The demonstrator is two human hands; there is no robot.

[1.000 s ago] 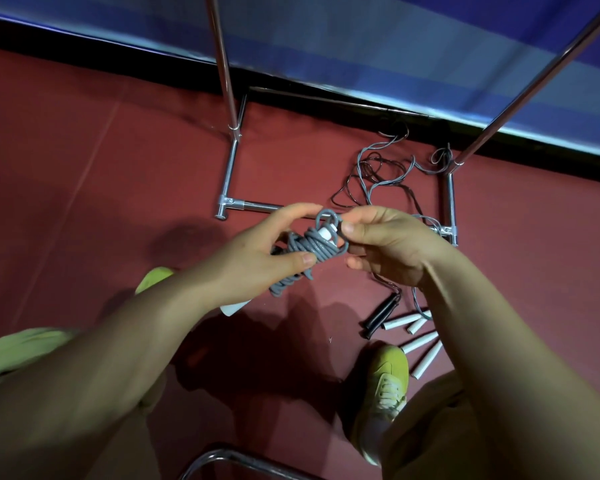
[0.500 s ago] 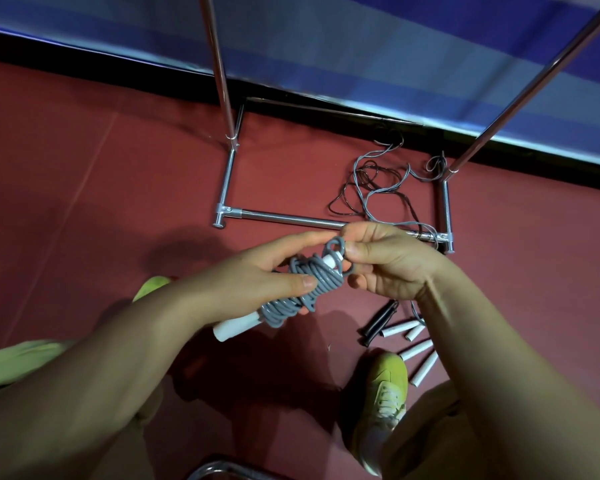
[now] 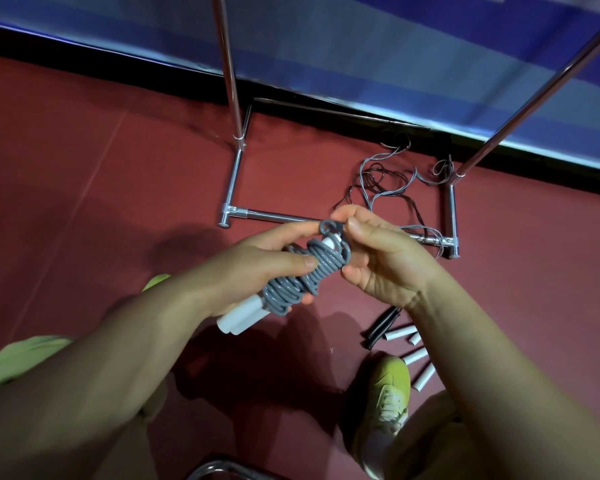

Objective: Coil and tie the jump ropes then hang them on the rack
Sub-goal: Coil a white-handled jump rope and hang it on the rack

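The left hand [image 3: 253, 268] is wrapped around a bundle of grey jump rope coiled around its white plastic handles [image 3: 298, 275], with the thumb pressed on the coils. The right hand [image 3: 381, 258] pinches a small loop of the same grey rope at the top end of the bundle. The bundle is up in the air between both hands, above the dark red floor [image 3: 84, 174]. The left palm hides the middle of the bundle, so only the handle ends poke out below.

Behind the hands lies a messy pile of thin grey and black ropes [image 3: 381, 181] (hard to tell how many). They lie over the bottom bar of a shiny metal rack [image 3: 236, 174], and the right hand covers part of them. The rack's tall poles are cut off at the top. Near a yellow-green shoe [image 3: 388, 386] lie loose white handles [image 3: 414, 356] and a black handle [image 3: 383, 323], partly hidden by the right arm.
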